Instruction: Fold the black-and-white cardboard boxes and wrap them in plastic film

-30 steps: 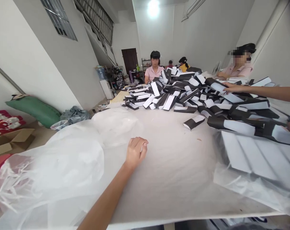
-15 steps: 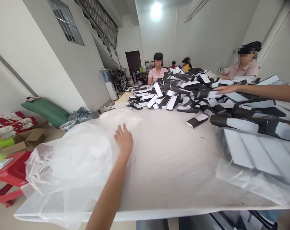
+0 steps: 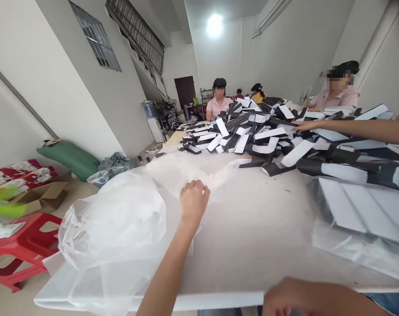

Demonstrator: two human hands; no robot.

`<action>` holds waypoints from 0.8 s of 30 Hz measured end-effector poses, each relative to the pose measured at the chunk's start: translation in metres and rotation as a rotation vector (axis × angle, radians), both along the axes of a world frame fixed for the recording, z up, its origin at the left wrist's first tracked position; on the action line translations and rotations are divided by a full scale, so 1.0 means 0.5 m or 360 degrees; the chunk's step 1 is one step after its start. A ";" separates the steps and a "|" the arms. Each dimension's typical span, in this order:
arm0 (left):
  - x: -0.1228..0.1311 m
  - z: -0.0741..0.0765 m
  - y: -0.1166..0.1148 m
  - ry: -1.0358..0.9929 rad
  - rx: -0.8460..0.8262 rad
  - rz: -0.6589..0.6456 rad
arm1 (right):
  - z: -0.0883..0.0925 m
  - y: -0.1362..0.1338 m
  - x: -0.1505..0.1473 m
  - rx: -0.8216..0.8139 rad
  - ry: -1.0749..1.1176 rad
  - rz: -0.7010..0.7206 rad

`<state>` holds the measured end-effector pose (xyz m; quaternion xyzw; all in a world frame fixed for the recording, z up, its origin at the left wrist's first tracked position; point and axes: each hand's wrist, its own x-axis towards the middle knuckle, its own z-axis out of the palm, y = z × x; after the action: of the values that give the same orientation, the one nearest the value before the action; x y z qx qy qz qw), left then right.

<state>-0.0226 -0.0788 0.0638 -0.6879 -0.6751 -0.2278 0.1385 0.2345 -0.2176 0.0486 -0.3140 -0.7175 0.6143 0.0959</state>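
Note:
My left hand is closed in a fist on a fold of the clear plastic bag that billows over the left half of the white table. At the bottom edge of the view, my right hand enters low and blurred, and its fingers cannot be made out. A large heap of black-and-white folded cartons covers the far and right part of the table, beyond my left hand.
A co-worker's hand reaches into the heap from the right. Other people sit at the far end and far right. Flat white cartons in plastic lie at the right. Red stools, a cardboard box and a green sack are on the floor at the left.
My left hand went from flat and open on the plastic to a fist gripping it, moving right. My right hand came into view at the bottom. The co-worker shifted cartons in the heap.

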 end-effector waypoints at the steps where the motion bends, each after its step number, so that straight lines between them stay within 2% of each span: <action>1: 0.010 0.003 -0.008 -0.0108 -0.0083 -0.0174 | -0.004 0.029 -0.007 -0.0032 0.0023 -0.0046; 2: 0.021 0.003 -0.015 -0.0215 -0.0165 -0.0373 | -0.009 0.058 -0.011 -0.0073 0.0053 -0.0148; 4: 0.043 -0.005 -0.027 -0.0378 -0.0242 -0.0737 | -0.019 0.111 -0.014 -0.0198 0.0154 -0.0548; 6: 0.066 -0.025 -0.037 -0.0470 -0.0160 -0.0937 | -0.027 0.150 -0.014 -0.0305 0.0297 -0.0926; 7: 0.077 -0.038 -0.041 -0.0497 -0.0094 -0.0994 | -0.029 0.164 -0.016 -0.0335 0.0387 -0.1012; 9: 0.096 -0.066 -0.050 -0.0478 0.0005 -0.1139 | -0.031 0.184 -0.026 -0.0350 0.0589 -0.1011; 11: 0.107 -0.091 -0.056 -0.0353 0.0066 -0.1316 | -0.030 0.203 -0.042 -0.0320 0.0718 -0.1005; 13: 0.109 -0.103 -0.059 -0.0234 0.0148 -0.1407 | -0.027 0.231 -0.057 -0.0272 0.0762 -0.1097; 14: 0.106 -0.104 -0.059 -0.0212 0.0212 -0.1391 | -0.025 0.248 -0.062 -0.0253 0.0760 -0.1138; 16: 0.092 -0.097 -0.054 -0.0232 0.0384 -0.1233 | -0.022 0.286 -0.066 -0.0241 0.0718 -0.1142; 20: 0.047 -0.064 -0.027 -0.0351 0.0694 -0.0609 | -0.030 0.350 -0.052 -0.0139 0.0459 -0.0964; 22: 0.020 -0.050 -0.009 -0.0419 0.0575 -0.0417 | -0.041 0.368 -0.041 -0.0093 0.0378 -0.0887; 24: -0.001 -0.044 0.006 -0.0458 0.0233 -0.0444 | -0.052 0.376 -0.032 -0.0065 0.0354 -0.0888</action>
<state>-0.0232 -0.0757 0.0417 -0.7232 -0.5677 -0.3892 0.0573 0.2186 -0.0294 0.0227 -0.4318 -0.5761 0.6091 0.3328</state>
